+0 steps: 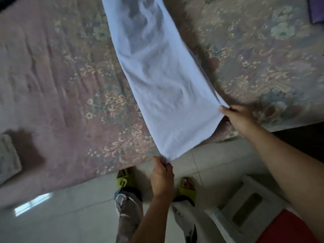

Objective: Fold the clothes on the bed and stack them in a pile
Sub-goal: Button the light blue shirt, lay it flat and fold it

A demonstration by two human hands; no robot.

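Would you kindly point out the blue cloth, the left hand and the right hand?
blue cloth [166, 95]: head view, middle of the fabric.
left hand [162, 178]: head view, back of the hand, pinching the near corner.
right hand [240, 118]: head view, back of the hand, pinching the other corner.

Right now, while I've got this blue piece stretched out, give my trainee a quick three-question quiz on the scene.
1. True or false: both hands pinch the near edge of the light blue garment.
2. Which hand holds the corner farther over the bed? A) left hand B) right hand
3. Fill in: a folded pale cloth lies on the bed at the picture's ____ edge.

Key: 1 true; 2 B; 3 left.
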